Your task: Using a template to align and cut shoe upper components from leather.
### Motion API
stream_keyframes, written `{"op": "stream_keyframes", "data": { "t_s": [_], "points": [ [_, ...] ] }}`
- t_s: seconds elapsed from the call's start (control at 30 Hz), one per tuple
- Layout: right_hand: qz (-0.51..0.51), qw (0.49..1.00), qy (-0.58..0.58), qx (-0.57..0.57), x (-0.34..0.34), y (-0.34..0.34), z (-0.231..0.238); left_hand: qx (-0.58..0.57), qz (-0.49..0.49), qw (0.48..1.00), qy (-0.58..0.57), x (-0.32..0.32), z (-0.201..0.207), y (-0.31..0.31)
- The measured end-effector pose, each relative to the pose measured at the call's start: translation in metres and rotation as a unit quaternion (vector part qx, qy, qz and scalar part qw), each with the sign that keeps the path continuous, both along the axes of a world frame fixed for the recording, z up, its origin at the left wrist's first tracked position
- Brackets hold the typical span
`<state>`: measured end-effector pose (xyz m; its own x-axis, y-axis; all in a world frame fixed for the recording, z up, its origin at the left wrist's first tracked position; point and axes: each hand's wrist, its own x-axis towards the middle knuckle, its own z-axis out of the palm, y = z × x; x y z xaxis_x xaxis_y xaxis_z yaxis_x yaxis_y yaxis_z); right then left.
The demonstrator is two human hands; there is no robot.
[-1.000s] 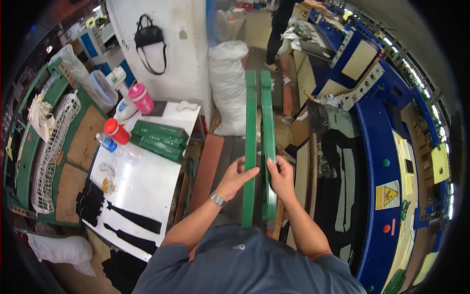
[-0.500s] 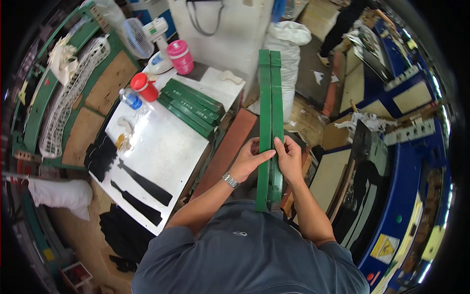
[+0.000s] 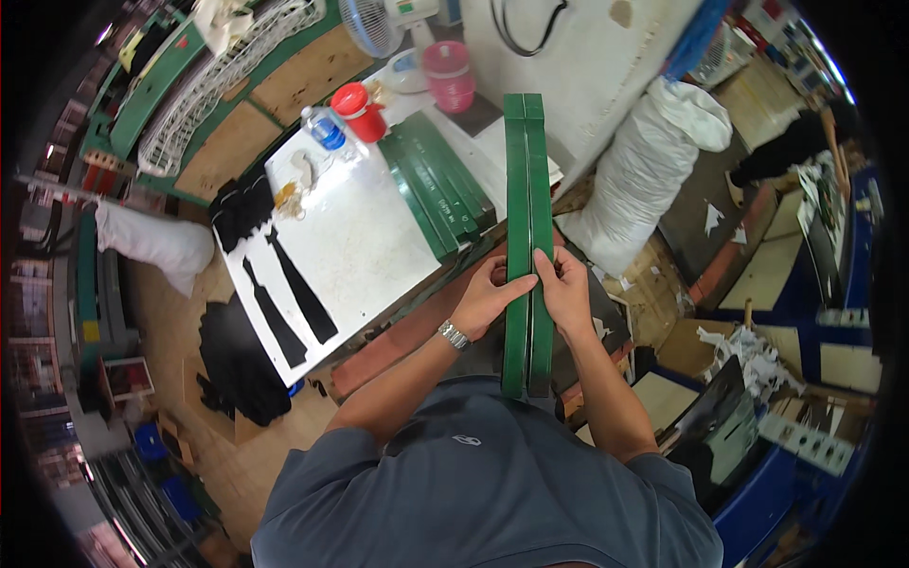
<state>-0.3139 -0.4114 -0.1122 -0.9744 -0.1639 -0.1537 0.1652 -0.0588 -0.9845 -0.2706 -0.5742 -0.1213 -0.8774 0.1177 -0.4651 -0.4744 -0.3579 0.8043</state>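
Observation:
Two long, narrow green bars, a left one (image 3: 517, 189) and a right one (image 3: 537, 204), stand side by side in front of my chest, their lower ends near my shirt. My left hand (image 3: 487, 298) is closed on the left bar, thumb across its face and fingers behind. On the other side my right hand (image 3: 566, 293) grips the right bar, its thumb near the seam between the two. Several similar green bars (image 3: 431, 185) lie together on the white table (image 3: 355, 275) to the left. Black knitted pieces (image 3: 301, 293) rest near that table's left edge.
A red lidded jug (image 3: 358, 114), a water bottle (image 3: 324, 129), a pink jug (image 3: 448, 80) and a fan (image 3: 371, 24) stand at the table's back. Beyond the bars is a full white sack (image 3: 649, 180). Blue machinery (image 3: 767, 502) lines the right; another person (image 3: 791, 147) is far right.
My body and view have turned to the right, so table and sack sit differently. The two bars have come closer together and stay in my hands.

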Motion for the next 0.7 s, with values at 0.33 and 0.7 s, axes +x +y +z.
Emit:
{"op": "stream_keyframes", "data": {
  "t_s": [0.33, 0.7],
  "points": [
    [0.13, 0.99, -0.041, 0.021, -0.053, -0.106, -0.042, 0.017, 0.125, 0.992, -0.018, -0.015, -0.045, -0.087],
    [0.2, 0.951, -0.234, 0.001, -0.073, -0.317, -0.128, 0.05, 0.224, 0.97, -0.086, -0.004, -0.16, -0.267]
  ]
}}
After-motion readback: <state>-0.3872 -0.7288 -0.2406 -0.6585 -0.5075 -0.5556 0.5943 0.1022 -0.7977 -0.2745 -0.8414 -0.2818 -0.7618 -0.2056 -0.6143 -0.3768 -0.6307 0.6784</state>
